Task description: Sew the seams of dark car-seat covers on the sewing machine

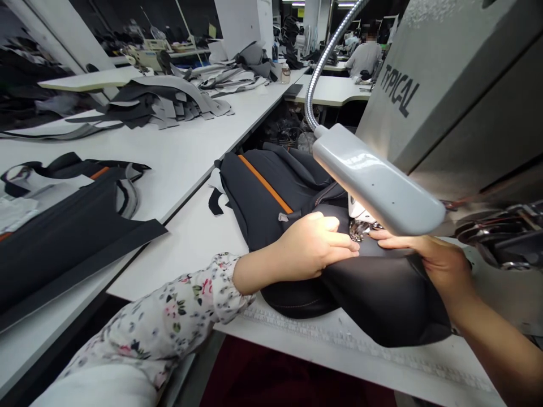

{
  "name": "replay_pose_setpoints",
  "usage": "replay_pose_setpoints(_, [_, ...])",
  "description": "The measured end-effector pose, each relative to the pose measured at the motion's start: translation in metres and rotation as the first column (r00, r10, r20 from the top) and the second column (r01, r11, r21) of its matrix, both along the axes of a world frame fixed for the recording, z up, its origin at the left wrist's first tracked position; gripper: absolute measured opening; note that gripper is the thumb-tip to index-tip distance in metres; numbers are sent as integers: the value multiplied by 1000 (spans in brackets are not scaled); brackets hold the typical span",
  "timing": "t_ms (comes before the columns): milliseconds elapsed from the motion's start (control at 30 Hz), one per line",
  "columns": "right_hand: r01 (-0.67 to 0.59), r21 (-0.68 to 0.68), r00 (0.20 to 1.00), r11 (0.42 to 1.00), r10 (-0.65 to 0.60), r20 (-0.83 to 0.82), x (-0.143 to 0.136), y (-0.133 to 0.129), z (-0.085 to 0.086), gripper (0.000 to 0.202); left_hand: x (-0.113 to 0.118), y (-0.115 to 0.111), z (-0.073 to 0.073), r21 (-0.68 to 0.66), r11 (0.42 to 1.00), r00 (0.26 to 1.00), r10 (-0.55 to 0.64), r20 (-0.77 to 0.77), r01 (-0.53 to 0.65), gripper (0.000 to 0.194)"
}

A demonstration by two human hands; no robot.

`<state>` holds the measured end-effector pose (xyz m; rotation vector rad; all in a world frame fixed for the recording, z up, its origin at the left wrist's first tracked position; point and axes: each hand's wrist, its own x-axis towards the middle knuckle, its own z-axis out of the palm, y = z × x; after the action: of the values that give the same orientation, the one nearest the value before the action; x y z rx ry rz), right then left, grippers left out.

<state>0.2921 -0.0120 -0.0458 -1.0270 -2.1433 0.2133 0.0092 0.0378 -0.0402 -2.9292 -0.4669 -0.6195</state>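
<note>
A black cover with an orange stripe (267,183) lies bunched on the sewing machine's white table. My left hand (320,243) presses on it with curled fingers, the fingertips just left of the metal presser foot (360,229). On the other side of the foot, my right hand (428,251) lies at the cover's edge with fingers stretched out over the material; its thumb is hidden. A smooth black panel (386,294) of the cover hangs toward me between the hands. The needle itself cannot be made out.
A grey lamp (377,181) on a bendy metal neck hangs over the presser foot. The machine body (458,85) rises at the right. Dark cut pieces (76,226) lie on the left table, with fabric piles (169,102) behind. A person (365,56) sits far back.
</note>
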Motion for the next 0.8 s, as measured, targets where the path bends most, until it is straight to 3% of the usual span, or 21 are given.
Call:
replay_pose_setpoints(100, [-175,-229,983,958,157,-95,6,-8,25,33,3,3,-3,0,1000,1000,-13,14,13,28])
replay_pose_setpoints(200, [-226,-293,946,929,280,160,9,-6,53,38,4,5,-5,-8,999,999,-39,28,39,26])
replay_pose_setpoints(267, [-190,-317,898,929,295,326,2,-2,66,44,4,4,-5,-21,998,998,-50,34,51,26])
replay_pose_setpoints(333, [-149,-340,875,929,284,392,-13,0,71,43,1,0,-1,-25,998,998,-64,23,65,25])
replay_pose_setpoints(467, [-191,-252,838,949,291,462,-44,-20,67,25,-15,-22,27,-125,985,986,-128,-103,115,23])
replay_pose_setpoints(567, [-295,-40,843,955,279,459,-55,-45,54,32,-33,-38,56,-286,944,967,-211,-144,163,22])
replay_pose_setpoints(633, [-318,62,870,946,266,414,-57,-57,45,34,-40,-41,67,-363,905,957,-271,-99,219,18])
replay_pose_setpoints(700, [-308,87,892,947,256,373,-59,-62,40,36,-40,-37,67,-385,890,955,-289,-61,245,22])
replay_pose_setpoints(800, [-276,75,903,958,232,363,-64,-63,39,33,-26,-28,48,-265,953,974,-187,-129,148,51])
